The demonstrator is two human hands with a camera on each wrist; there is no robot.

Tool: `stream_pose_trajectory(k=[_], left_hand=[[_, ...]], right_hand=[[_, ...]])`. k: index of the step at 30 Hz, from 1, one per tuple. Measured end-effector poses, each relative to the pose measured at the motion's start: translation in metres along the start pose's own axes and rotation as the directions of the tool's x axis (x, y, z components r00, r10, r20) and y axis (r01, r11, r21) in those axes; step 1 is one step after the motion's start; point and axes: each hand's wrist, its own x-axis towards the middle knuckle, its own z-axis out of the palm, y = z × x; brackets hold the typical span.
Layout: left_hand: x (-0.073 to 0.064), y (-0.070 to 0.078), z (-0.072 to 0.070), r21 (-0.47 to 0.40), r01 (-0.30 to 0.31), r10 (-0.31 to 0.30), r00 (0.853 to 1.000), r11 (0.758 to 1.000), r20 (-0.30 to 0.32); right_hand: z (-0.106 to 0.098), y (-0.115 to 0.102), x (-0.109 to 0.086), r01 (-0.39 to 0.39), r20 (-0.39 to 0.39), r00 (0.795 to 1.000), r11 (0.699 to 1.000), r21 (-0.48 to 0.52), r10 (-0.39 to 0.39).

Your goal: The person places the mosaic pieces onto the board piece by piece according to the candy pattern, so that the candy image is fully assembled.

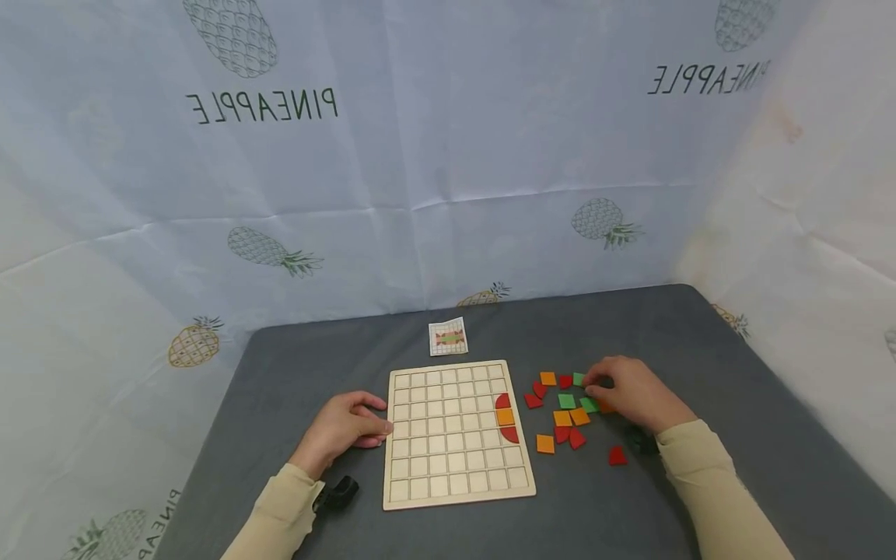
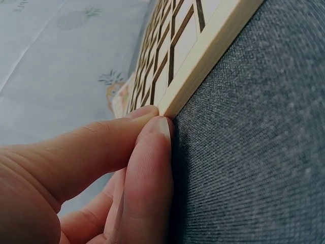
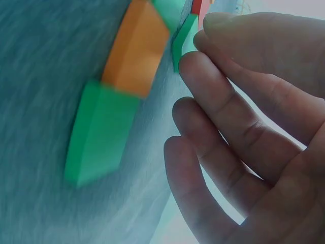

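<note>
A pale wooden grid board [image 1: 455, 451] lies on the table. In its right-hand column an orange square [image 1: 505, 417] sits between two red quarter-round tiles [image 1: 510, 435]. My left hand [image 1: 346, 424] pinches the board's left edge between thumb and index finger, as the left wrist view shows close up. Over the loose tiles on the right is my right hand [image 1: 633, 391], its fingers loosely bent. The thumb and index fingertips come right to a green tile [image 1: 578, 379]. Below these fingers, the right wrist view shows an orange tile [image 3: 134, 48] and a green tile [image 3: 104, 134], both slightly blurred.
Several loose red, orange and green tiles are scattered right of the board, with a red tile [image 1: 617, 456] nearer the front. Behind the board lies a small pattern card [image 1: 448, 337]. A pineapple-print cloth [image 1: 448, 155] hangs behind the grey table [image 1: 336, 358].
</note>
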Motion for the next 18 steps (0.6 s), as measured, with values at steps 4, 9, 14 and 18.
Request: stream_pose_trajectory(k=[4,9,14,18], left_hand=[[-0.001,0.000,0.000,0.001,0.001,-0.001,1.000,1.000,-0.010],[0.000,0.000,-0.001,0.009,0.005,-0.005,1.000,1.000,-0.014],[-0.001,0.000,-0.001,0.005,-0.005,0.005,1.000,1.000,-0.005],[-0.001,0.000,0.000,0.002,-0.010,0.010,1.000,1.000,0.006]], right_hand=[[-0.004,0.004,-0.007,0.006,-0.012,1.000,1.000,-0.007,-0.006],[-0.007,0.003,-0.017,0.017,0.001,1.000,0.999,-0.036,-0.017],[-0.009,0.001,-0.024,0.035,-0.011,0.999,0.997,-0.067,-0.036],[-0.008,0.005,-0.027,0.034,-0.015,0.999,0.996,-0.081,-0.036]])
